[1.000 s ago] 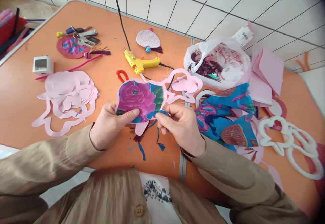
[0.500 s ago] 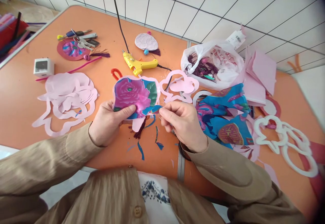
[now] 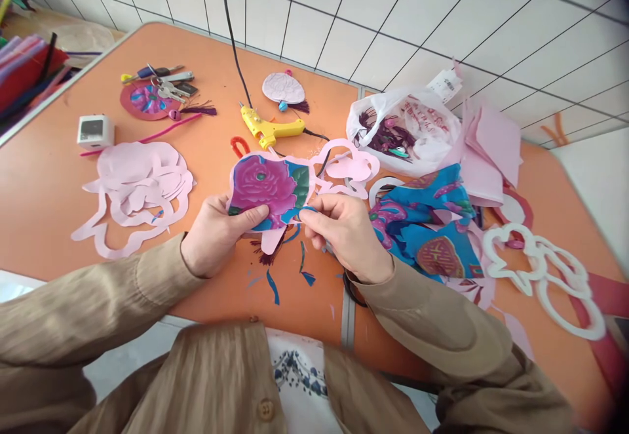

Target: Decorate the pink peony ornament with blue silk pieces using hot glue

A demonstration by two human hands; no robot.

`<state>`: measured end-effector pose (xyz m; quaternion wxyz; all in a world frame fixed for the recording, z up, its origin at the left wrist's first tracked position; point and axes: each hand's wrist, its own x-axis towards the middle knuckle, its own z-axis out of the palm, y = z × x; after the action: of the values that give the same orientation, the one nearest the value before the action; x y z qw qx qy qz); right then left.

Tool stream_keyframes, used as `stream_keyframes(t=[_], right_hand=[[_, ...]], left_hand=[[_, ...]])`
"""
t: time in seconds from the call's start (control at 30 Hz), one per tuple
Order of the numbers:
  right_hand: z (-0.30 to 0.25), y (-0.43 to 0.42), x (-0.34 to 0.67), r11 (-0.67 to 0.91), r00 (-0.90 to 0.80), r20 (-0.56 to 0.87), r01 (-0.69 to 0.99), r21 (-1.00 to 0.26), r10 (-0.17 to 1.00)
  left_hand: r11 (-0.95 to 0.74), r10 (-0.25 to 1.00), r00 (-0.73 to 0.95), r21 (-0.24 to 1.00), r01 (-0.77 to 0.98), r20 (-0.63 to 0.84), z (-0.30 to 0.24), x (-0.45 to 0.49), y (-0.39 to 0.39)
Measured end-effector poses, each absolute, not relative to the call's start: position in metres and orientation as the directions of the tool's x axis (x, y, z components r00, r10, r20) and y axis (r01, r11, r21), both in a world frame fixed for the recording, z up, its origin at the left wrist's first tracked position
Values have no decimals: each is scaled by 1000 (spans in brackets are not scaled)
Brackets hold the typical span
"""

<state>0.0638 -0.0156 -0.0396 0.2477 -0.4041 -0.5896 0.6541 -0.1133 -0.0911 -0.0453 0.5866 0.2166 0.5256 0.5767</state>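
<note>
My left hand [image 3: 210, 236] grips a floral fabric piece [image 3: 265, 185] from the left, thumb lying on its front. The fabric shows a magenta rose on blue and lies on a pink felt shape [image 3: 272, 242] whose edge peeks out around it. At the lower right corner my right hand [image 3: 350, 236] pinches the fabric's blue edge between thumb and forefinger; the fingertips partly hide that spot. Below the piece are dark purple threads [image 3: 268, 255] and several narrow blue fabric scraps [image 3: 273, 288] on the orange table [image 3: 206, 303].
Beyond my hands lies a yellow glue gun [image 3: 270, 129] with a black cord. Pink felt cutouts [image 3: 135, 165] are at left, near a white charger [image 3: 95, 131] and keys [image 3: 170, 86]. Blue floral cloth [image 3: 427, 224], a plastic bag [image 3: 432, 119] and white rings [image 3: 570, 303] occupy the right.
The blue flap that stuck out at my right fingertips now shows less, as the right hand has closed in on the fabric's corner. The view has shifted slightly.
</note>
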Motion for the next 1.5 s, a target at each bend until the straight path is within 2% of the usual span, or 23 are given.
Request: stream_keyframes(t=[0.17, 0.37, 0.53, 0.67, 0.87, 1.0, 1.13, 1.33, 1.5], right_hand=[[-38, -11, 70, -241, -609, -253, 104, -965, 752], [-42, -11, 69, -116, -569, -214, 203, -972, 794], [-45, -11, 68, -72, -525, -154, 173, -982, 837], [-47, -12, 70, -126, -579, -186, 143, -982, 794], [-46, -13, 68, -148, -526, -222, 179, -973, 821], [-48, -13, 69, -194, -574, -246, 151, -969, 781], [-50, -13, 70, -183, -581, -260, 188, -965, 771], [-52, -13, 70, -216, -605, -276, 172, -961, 747], [-50, -14, 67, -166, -572, -264, 219, -962, 777]], left_hand=[[252, 910, -199, 868, -429, -362, -46, -117, -90], [271, 934, -115, 881, -387, -338, -45, -121, -88], [323, 933, -42, 885, -336, -356, -43, -126, -85], [317, 932, -91, 910, -266, -351, -43, -126, -83], [296, 943, -84, 926, -234, -322, -48, -125, -82], [244, 959, -86, 943, -227, -269, -50, -124, -82], [189, 977, -63, 964, -188, -204, -50, -124, -83], [175, 979, -81, 971, -161, -190, -49, -123, -82], [192, 976, -78, 971, -146, -205, -48, -123, -82]])
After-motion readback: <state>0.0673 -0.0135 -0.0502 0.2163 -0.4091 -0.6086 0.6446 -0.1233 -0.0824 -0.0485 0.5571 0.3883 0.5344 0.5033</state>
